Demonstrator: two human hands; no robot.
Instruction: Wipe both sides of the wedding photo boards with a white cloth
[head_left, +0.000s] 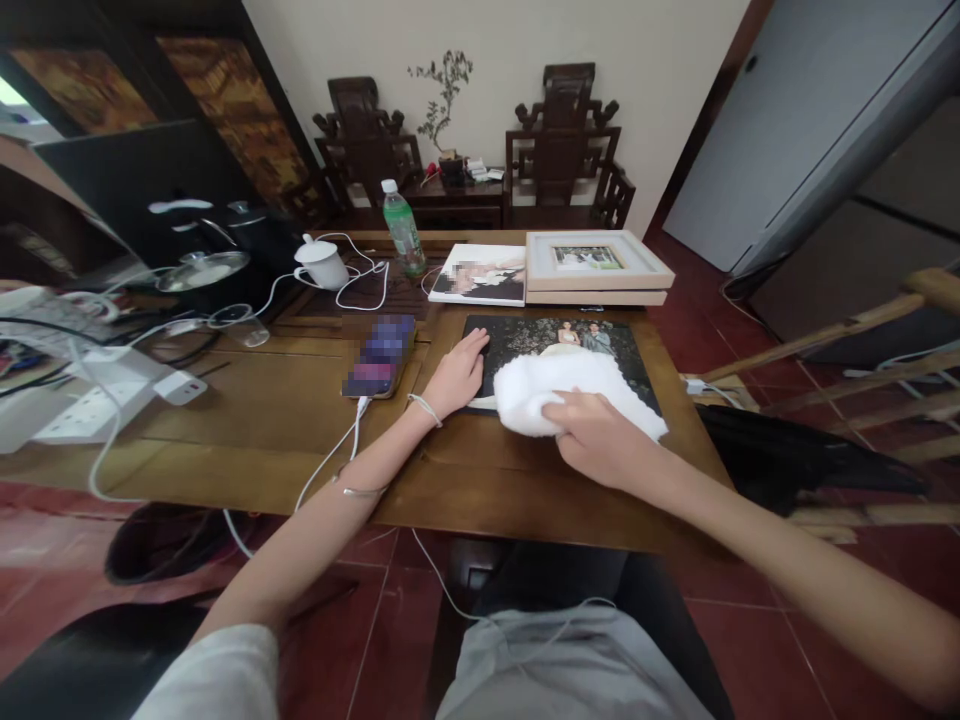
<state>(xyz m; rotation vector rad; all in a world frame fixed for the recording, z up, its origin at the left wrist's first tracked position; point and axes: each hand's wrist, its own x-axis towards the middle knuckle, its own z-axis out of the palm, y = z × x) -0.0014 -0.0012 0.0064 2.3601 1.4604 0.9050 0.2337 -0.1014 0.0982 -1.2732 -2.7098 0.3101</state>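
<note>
A dark photo print (517,340) showing two people lies flat on the wooden table (510,490) in front of me. My left hand (459,375) rests with outstretched fingers at the print's left edge. In my right hand (600,435) is a fluffy white cloth (570,385), bunched under the fingers. It lies over the lower middle and right of the print and hides much of it.
Behind the print are a white-covered photo board (480,275) and a light wood picture frame (600,270). A charging phone (380,355) lies to the left. Farther left stand a green-labelled bottle (403,230), a white lidded cup (322,263) and a power strip (112,395) with cables.
</note>
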